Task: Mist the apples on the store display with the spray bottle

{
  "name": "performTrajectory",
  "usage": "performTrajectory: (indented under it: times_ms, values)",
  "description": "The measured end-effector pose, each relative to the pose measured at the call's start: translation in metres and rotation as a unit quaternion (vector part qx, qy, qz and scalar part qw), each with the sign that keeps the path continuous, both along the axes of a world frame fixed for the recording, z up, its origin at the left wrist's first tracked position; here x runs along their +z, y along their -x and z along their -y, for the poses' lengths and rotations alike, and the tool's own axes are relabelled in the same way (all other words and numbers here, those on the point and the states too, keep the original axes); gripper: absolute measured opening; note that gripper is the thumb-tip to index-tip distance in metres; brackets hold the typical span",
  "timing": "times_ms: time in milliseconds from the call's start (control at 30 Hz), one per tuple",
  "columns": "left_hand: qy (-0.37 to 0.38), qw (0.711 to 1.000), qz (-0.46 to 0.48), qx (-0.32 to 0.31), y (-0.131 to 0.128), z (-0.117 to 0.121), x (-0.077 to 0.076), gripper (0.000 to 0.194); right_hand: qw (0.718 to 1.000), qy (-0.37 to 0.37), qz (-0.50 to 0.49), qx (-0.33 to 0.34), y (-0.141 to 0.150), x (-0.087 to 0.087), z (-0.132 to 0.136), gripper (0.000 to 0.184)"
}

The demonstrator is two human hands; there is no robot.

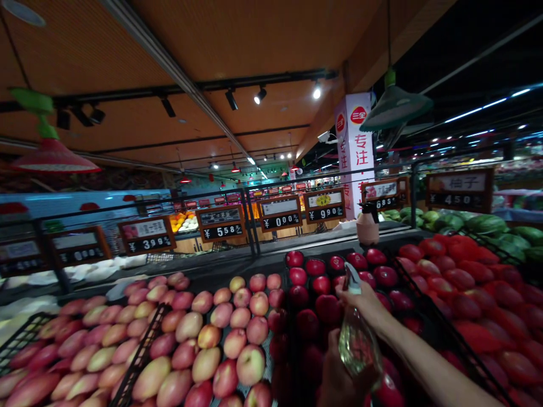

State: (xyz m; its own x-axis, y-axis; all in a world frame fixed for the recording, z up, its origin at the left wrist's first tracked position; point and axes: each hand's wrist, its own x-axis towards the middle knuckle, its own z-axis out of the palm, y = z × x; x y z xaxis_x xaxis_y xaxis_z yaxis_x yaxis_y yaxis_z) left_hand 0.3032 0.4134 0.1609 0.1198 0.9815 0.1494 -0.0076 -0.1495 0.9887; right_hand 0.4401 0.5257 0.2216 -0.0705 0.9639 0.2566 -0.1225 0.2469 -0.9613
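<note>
My right hand (365,303) grips the trigger head of a clear spray bottle (355,339), reaching in from the lower right over the dark red apples (314,294). My left hand (337,377) cups the bottle's base from below at the bottom edge of the view. The nozzle points up and away toward the back of the display. To the left lie pink-yellow apples (237,328) in black crates.
A second spray bottle (367,225) stands on the ledge behind the apples. Bright red apples (462,282) fill the right crates, with watermelons (483,223) beyond. Price signs (223,224) hang on a black rail. A white pillar (354,152) rises behind.
</note>
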Motion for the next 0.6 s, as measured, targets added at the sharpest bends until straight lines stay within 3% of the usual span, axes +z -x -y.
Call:
performTrajectory:
  times_ms: [133, 300, 467, 600]
  values:
    - [-0.069, 0.998, -0.003, -0.006, -0.051, -0.045, 0.002, 0.068, 1.0, 0.012, -0.01, -0.006, -0.048, 0.019, -0.039, 0.037]
    - [-0.069, 0.997, -0.033, -0.005, -0.11, -0.067, -0.007, 0.076, 0.998, 0.02, 0.001, -0.054, -0.113, 0.008, -0.054, 0.025]
    - [-0.02, 0.996, -0.086, -0.023, -0.164, -0.054, -0.028, 0.063, 0.998, 0.036, -0.01, -0.045, -0.168, -0.026, -0.039, 0.038]
    - [0.07, 0.992, -0.07, -0.079, -0.201, -0.028, -0.072, 0.065, 0.997, 0.075, -0.008, -0.025, -0.205, -0.072, -0.007, 0.045]
